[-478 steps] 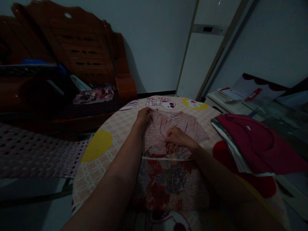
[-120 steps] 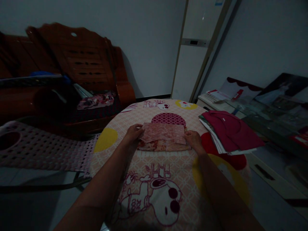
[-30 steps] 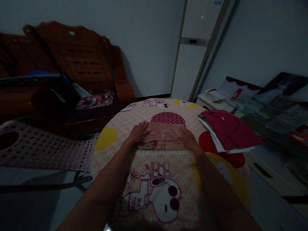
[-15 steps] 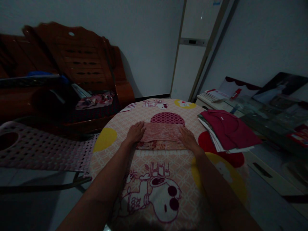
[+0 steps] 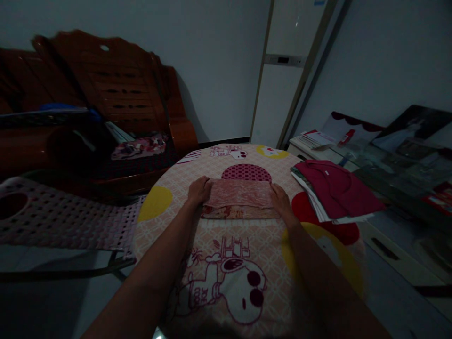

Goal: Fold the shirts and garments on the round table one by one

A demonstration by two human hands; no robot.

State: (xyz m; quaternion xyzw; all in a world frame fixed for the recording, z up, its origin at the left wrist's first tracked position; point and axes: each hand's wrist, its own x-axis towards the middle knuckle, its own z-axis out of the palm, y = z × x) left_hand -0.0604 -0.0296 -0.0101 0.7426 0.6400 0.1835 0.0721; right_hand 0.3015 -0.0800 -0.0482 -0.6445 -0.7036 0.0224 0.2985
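A folded pink garment (image 5: 242,192) lies flat on the round table, with a brown and reddish patterned strip along its near edge. At its left end is my left hand (image 5: 199,190), fingers curled around the far left corner. My right hand (image 5: 280,200) grips the opposite end near the far right corner, thumb and fingers closed on the cloth. Under the garment is a tablecloth (image 5: 212,235) printed with cartoon dogs and coloured circles.
Folded dark red clothing (image 5: 335,188) lies at the table's right edge on top of white and green pieces. A woven chair (image 5: 81,214) stands at left, and a wooden bench (image 5: 123,94) behind it. A glass-topped cabinet (image 5: 374,169) is at right.
Both hands have gone from lying flat on the garment to gripping its two ends. The right hand has shifted slightly outward. The garment stays in about the same place.
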